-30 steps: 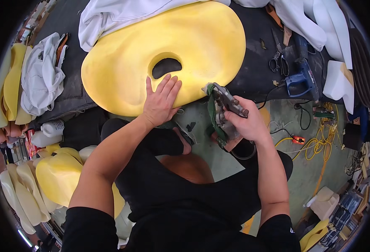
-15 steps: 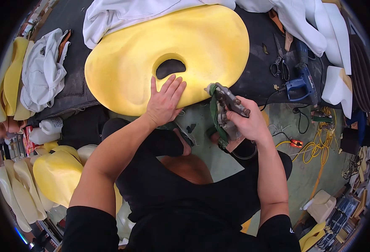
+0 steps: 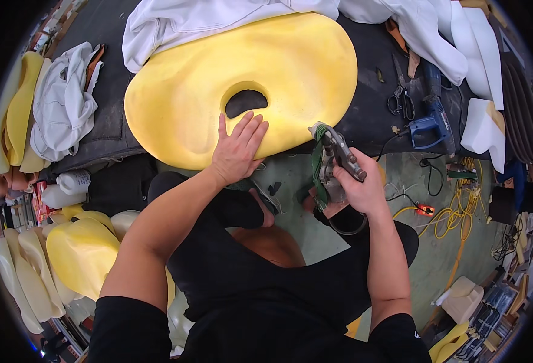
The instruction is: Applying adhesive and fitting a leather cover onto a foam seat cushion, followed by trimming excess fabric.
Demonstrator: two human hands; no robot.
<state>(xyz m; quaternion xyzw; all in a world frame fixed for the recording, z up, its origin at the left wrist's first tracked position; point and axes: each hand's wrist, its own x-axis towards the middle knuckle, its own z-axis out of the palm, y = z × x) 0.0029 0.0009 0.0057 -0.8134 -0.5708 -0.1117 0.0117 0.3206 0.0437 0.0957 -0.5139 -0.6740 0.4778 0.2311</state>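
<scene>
A large yellow foam cushion with an oval hole lies on the dark worktable. My left hand rests flat on its near edge just below the hole, fingers spread. My right hand grips a grey and green pneumatic hand tool held upright just off the table's front edge, its nose close to the cushion's lower right rim. A hose loops down from the tool under my wrist.
White fabric covers drape over the table's far side. Scissors and a blue power tool lie to the right. More yellow foam pieces and white bottles sit at left. A yellow cable coils on the green floor.
The cushion and my left hand have shifted slightly right and nearer in view. My right hand with the tool has stayed by the table edge.
</scene>
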